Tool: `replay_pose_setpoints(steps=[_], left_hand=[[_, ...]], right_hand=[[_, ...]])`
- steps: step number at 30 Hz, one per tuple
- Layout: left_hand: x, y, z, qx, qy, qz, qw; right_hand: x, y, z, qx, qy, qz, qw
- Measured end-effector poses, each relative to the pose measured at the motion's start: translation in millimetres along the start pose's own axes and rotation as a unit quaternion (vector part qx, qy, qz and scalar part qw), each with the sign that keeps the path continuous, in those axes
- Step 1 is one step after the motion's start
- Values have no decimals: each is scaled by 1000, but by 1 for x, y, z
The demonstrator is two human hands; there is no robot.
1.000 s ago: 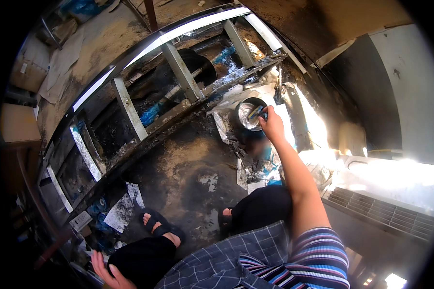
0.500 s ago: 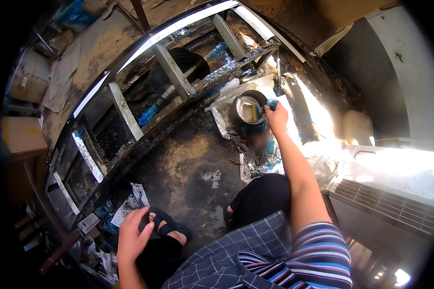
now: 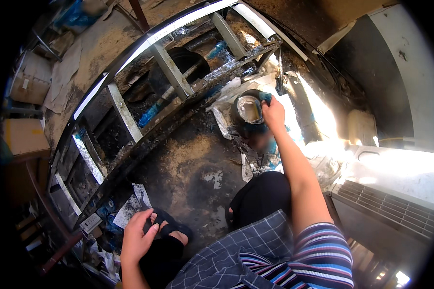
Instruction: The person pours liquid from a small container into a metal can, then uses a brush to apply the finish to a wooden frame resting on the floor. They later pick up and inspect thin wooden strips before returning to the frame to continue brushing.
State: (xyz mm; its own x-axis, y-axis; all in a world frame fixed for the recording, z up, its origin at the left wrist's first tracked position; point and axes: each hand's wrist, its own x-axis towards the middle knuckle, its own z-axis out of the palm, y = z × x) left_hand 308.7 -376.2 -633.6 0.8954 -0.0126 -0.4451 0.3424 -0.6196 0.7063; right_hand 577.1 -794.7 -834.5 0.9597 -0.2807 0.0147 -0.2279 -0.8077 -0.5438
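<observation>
My right hand (image 3: 274, 113) is closed around a blue-stained brush (image 3: 265, 97) at the right edge of a round dark pot (image 3: 238, 114). The brush's lower end is hard to make out against the pale, whitish contents inside. White paper stained with blue (image 3: 291, 118) lies under and beside the pot. Low on the left, my left hand (image 3: 137, 234) hovers above my sandalled foot (image 3: 171, 227). Its fingers are loosely bent, the thumb stands apart, and nothing is in it.
A long metal frame with crossbars (image 3: 166, 65) curves across the floor on the left, blue smears on it. To the right lies a white appliance with a slatted grille (image 3: 388, 204). A pale plastic canister (image 3: 361, 126) and cardboard boxes (image 3: 26, 137) stand farther off.
My right hand has shifted slightly left and up, bringing the brush closer over the pot's rim. My left hand has barely moved.
</observation>
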Motion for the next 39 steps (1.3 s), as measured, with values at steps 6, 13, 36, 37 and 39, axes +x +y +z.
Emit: replay_pose_setpoints(steps=[6, 13, 36, 37, 39], left_hand=[[6, 18, 1, 75, -25, 26, 997], [7, 17, 1, 68, -51, 12, 996], [-3, 18, -1, 75, -101, 15, 992], [-2, 19, -2, 84, -101, 20, 991], [-2, 22, -3, 98, -99, 27, 990]], right_hand=[[5, 3, 8, 86, 11, 9, 996], [4, -1, 1, 0, 20, 32, 999], [2, -5, 11, 2, 15, -43, 999], [2, -5, 11, 41, -4, -35, 999], [2, -9, 7, 34, -54, -31, 998]])
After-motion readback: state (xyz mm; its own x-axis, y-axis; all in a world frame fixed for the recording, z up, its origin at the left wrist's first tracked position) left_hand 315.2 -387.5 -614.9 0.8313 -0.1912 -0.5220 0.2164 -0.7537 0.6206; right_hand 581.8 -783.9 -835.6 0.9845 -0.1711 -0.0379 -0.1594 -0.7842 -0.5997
